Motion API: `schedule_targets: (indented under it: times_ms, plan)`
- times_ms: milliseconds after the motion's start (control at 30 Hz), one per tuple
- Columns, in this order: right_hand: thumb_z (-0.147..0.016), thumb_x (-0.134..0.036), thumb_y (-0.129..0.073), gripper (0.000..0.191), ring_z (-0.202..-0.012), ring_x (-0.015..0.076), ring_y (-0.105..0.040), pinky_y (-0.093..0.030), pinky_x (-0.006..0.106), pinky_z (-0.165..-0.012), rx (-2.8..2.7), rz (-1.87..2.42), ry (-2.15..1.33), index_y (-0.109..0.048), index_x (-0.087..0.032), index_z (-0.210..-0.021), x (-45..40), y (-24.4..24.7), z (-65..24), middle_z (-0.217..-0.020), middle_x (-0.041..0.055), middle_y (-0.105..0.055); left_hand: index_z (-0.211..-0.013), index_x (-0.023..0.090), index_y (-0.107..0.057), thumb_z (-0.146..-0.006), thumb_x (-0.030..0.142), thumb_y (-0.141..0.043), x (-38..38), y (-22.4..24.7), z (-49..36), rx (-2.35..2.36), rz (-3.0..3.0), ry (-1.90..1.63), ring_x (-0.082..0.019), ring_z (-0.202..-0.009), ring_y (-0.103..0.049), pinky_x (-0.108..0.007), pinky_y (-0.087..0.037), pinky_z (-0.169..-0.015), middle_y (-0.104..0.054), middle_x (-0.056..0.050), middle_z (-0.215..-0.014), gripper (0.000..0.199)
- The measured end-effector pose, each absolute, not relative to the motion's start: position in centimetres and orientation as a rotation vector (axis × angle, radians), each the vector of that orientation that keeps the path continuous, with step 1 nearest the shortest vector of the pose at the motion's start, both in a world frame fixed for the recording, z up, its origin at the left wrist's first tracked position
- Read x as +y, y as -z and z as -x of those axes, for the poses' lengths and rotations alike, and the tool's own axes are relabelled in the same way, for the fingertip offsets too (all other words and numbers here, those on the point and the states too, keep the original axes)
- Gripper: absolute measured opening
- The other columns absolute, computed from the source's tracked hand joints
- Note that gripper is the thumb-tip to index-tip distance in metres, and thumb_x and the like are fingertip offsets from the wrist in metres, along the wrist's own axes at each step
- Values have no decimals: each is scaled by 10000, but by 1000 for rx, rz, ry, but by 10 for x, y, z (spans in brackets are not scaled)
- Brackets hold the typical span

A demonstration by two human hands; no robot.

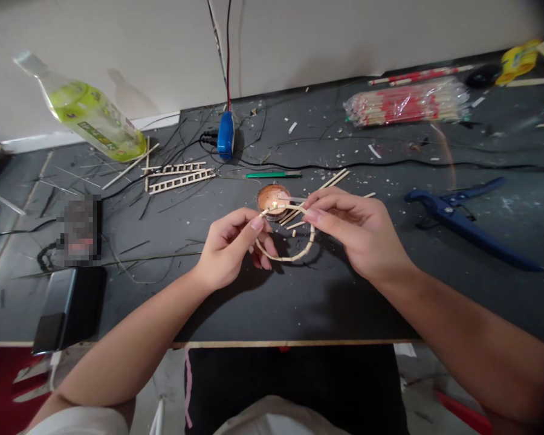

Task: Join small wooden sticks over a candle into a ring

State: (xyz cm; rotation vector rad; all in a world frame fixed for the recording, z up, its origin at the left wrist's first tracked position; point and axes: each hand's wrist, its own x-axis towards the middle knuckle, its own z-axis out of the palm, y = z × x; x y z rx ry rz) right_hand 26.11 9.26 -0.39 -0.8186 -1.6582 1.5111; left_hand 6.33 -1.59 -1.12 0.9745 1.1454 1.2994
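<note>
My left hand [231, 244] pinches one end of a curved frame of small wooden sticks [285, 258], which loops below both hands. My right hand [349, 232] pinches a thin pale wooden stick [292, 199] that reaches across a lit tea-light candle [273, 201] in its metal cup. The stick's far end is over the flame, close to the frame's end in my left hand. Several loose wooden sticks [294, 215] lie beneath my right fingers, next to the candle.
The dark, debris-strewn worktable [299, 308] holds blue-handled pliers [457, 220], bagged red-marked wooden sticks [405, 103], wooden ladder pieces [181, 178], a green tool [273, 174], a tilted green bottle [84, 106], a blue device [225, 135], black cables [367, 163] and a dark phone [68, 308].
</note>
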Motion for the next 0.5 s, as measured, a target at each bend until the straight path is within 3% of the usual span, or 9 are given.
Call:
schedule_targets:
  times_ms: [500]
  plan:
    - [-865,-306,-793,102,-906,184,-636,-491,351,-817,-1673,806,-1506,-767,-257,-779,94,5,-262,-964,22,-709,-960,167,-623,-1028,427,-609,-15,10,-64,1140,-978,-1319,-141,-522,-712,-219,-546,-490,-757,-47,-723,269]
